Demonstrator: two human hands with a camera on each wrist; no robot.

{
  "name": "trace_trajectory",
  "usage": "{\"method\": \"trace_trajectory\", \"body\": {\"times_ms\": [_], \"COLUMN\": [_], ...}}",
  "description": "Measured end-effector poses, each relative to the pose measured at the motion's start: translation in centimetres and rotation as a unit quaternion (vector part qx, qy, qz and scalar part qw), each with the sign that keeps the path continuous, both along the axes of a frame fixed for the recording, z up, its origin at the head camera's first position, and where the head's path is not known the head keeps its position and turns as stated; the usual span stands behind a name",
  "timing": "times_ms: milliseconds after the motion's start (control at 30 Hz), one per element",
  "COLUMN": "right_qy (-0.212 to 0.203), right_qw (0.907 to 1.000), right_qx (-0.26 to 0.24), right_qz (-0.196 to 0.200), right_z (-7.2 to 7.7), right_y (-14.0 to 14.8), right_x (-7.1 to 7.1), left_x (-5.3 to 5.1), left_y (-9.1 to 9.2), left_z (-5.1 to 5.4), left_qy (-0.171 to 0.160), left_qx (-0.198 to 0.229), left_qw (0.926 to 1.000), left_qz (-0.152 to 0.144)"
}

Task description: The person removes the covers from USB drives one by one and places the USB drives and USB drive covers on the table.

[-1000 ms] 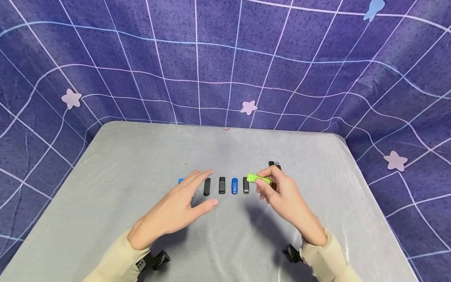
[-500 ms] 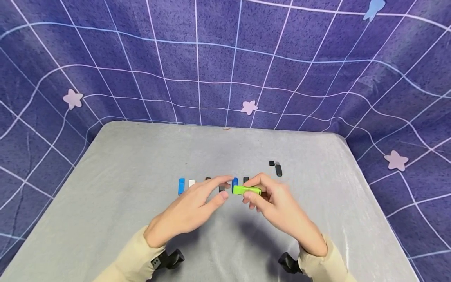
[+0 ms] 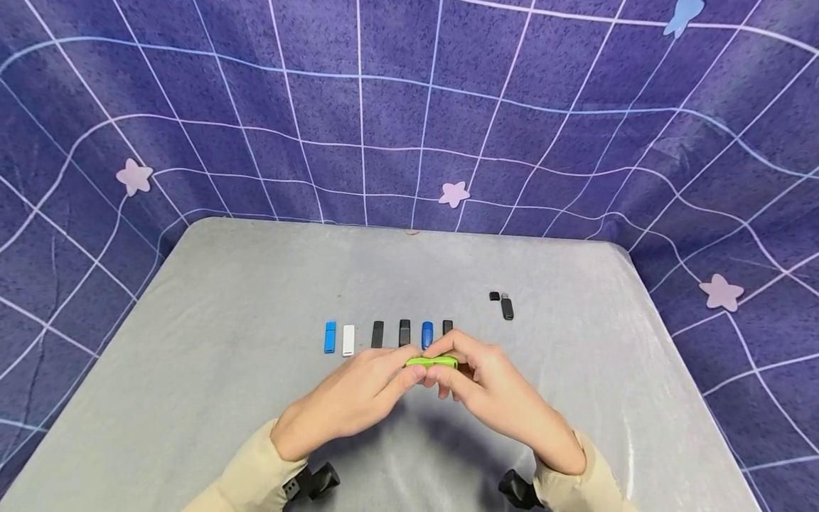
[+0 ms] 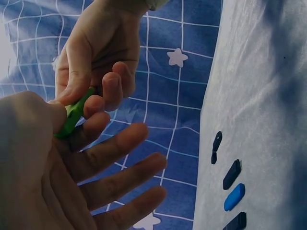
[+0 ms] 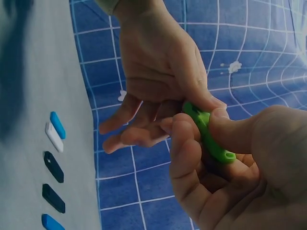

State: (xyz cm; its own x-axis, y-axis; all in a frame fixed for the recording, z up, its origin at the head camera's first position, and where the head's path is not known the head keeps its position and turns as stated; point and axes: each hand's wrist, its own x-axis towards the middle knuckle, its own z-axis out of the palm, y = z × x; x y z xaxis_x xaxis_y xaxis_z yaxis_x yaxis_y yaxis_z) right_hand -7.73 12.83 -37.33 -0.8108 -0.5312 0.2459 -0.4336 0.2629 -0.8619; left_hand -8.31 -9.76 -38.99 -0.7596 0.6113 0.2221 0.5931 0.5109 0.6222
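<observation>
A bright green USB flash drive (image 3: pixel 435 363) is held above the table between both hands. My left hand (image 3: pixel 355 387) pinches its left end with thumb and forefinger, while the other left fingers (image 4: pixel 125 183) spread loosely. The right end is gripped by my right hand (image 3: pixel 499 380), its thumb (image 5: pixel 235 134) along the drive and the fingers curled beneath. Whether cap and body are joined cannot be made out, since fingertips cover much of the drive.
Behind the hands lies a row of flash drives: light blue (image 3: pixel 329 337), white (image 3: pixel 348 340), several black ones (image 3: pixel 377 334) and a darker blue one (image 3: pixel 426 335). Farther right, an uncapped black drive (image 3: pixel 507 308) rests beside its small cap (image 3: pixel 494 296) on the grey table (image 3: pixel 269 270).
My right hand has brought the green flash drive left and nearer the body. My left hand has moved right and now pinches its other end. More of the row is uncovered.
</observation>
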Motion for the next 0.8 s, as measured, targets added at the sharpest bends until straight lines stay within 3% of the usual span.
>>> {"method": "trace_trajectory", "body": {"times_ms": [300, 467, 633, 733, 800], "right_qy": [-0.008, 0.024, 0.075, 0.082, 0.072], "right_qw": [0.9998, 0.9994, 0.9967, 0.9961, 0.9969], "right_qx": [0.001, 0.003, 0.019, 0.013, 0.002], "right_qz": [0.019, 0.024, 0.023, 0.029, 0.032], "right_z": [0.07, 0.13, 0.03, -0.17, -0.34], "right_y": [-0.10, -0.06, 0.08, 0.05, 0.05], "right_x": [-0.07, -0.04, -0.07, -0.12, -0.09], "left_x": [-0.10, -0.13, -0.02, 0.06, 0.07], "left_y": [-0.15, -0.06, 0.30, 0.39, 0.39], "left_z": [-0.19, -0.40, -0.71, -0.75, -0.75], "left_qy": [0.008, -0.001, -0.038, -0.062, -0.059], "left_qx": [0.021, 0.047, 0.079, 0.082, 0.074], "left_qw": [0.9995, 0.9987, 0.9959, 0.9945, 0.9953], "left_qz": [-0.020, -0.021, -0.019, -0.021, -0.018]}}
